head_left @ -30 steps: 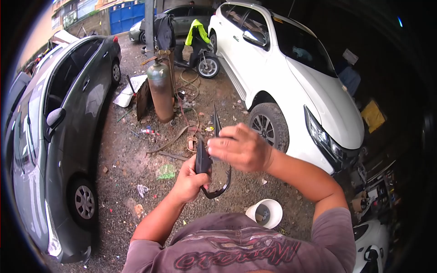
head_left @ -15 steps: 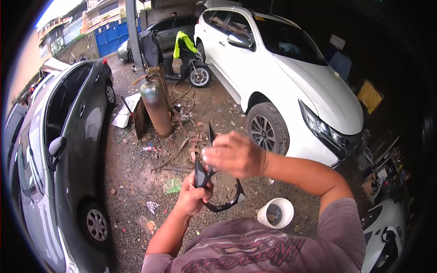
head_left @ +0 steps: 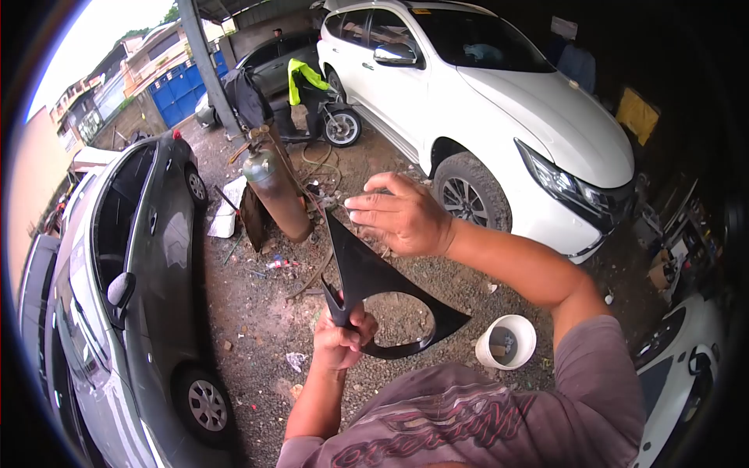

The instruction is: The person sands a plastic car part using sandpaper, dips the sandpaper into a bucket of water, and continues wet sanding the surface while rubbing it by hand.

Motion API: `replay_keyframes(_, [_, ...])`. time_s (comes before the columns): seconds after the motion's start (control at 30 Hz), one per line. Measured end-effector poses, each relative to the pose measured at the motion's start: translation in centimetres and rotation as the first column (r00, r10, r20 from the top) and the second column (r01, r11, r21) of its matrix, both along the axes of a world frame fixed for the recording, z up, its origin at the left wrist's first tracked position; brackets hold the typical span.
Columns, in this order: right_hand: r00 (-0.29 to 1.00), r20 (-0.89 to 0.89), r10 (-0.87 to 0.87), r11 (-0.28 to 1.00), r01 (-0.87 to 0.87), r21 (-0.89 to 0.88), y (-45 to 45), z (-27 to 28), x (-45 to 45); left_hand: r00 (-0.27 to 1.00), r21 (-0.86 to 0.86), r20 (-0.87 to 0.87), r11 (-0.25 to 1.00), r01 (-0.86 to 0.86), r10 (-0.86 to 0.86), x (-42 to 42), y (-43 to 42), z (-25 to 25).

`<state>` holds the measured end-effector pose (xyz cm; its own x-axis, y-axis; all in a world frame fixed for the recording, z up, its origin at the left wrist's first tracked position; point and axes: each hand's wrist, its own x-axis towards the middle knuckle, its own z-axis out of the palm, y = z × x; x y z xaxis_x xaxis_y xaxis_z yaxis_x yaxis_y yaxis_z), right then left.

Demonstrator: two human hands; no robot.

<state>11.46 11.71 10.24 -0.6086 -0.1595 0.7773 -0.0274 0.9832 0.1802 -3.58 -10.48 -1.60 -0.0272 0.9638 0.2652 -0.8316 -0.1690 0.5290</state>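
A black, roughly triangular panel (head_left: 365, 267) with a large round opening faces the camera in front of my chest. My left hand (head_left: 340, 341) grips its lower left part, with the fingers wrapped round the edge beside the opening. Near the panel's pointed upper end is my right hand (head_left: 402, 214), its fingers bent and partly together. Something small and dark shows between its thumb side and fingers, too unclear to name. Whether the right fingertips touch the panel cannot be made out.
A white bucket (head_left: 505, 343) stands on the gravel at my right. A gas cylinder (head_left: 278, 195) leans in the view ahead. The grey car (head_left: 156, 257) is at the left, the white car (head_left: 538, 132) at the right. Hoses and scraps lie on the ground.
The black panel has turned from nearly edge-on to broad side facing the camera. My right hand has risen slightly beside its upper end. The camera view has tilted and shifted.
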Motion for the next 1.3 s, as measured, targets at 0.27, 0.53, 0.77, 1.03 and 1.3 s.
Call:
replay_keyframes(0.27, [0.982,0.012,-0.187,0.925,0.180,-0.334,1.9,-3.7,2.3,0.999,-0.060,-0.014,0.997,-0.039,0.038,-1.7,0.5,1.8])
replay_keyframes(0.53, [0.998,-0.032,-0.054,0.977,0.047,-0.206,-7.3,-1.0,1.9,0.992,-0.074,-0.056,0.991,-0.115,0.111,-1.3,1.3,0.7])
replay_keyframes(0.77, [0.992,0.078,-0.099,0.980,0.111,-0.165,-7.0,-1.7,0.0,1.000,0.003,0.027,1.000,-0.001,0.001,-1.8,1.6,-1.5])
replay_keyframes(1.03, [0.986,0.090,-0.142,0.953,0.160,-0.256,-8.9,-3.0,-1.0,0.984,0.001,-0.104,0.989,-0.148,0.147,-2.4,1.5,-0.8])
replay_keyframes(1.3, [0.985,0.124,-0.120,0.960,0.147,-0.240,-11.1,-3.5,-0.2,0.971,-0.093,-0.118,0.971,-0.221,0.210,-3.1,0.9,0.1])
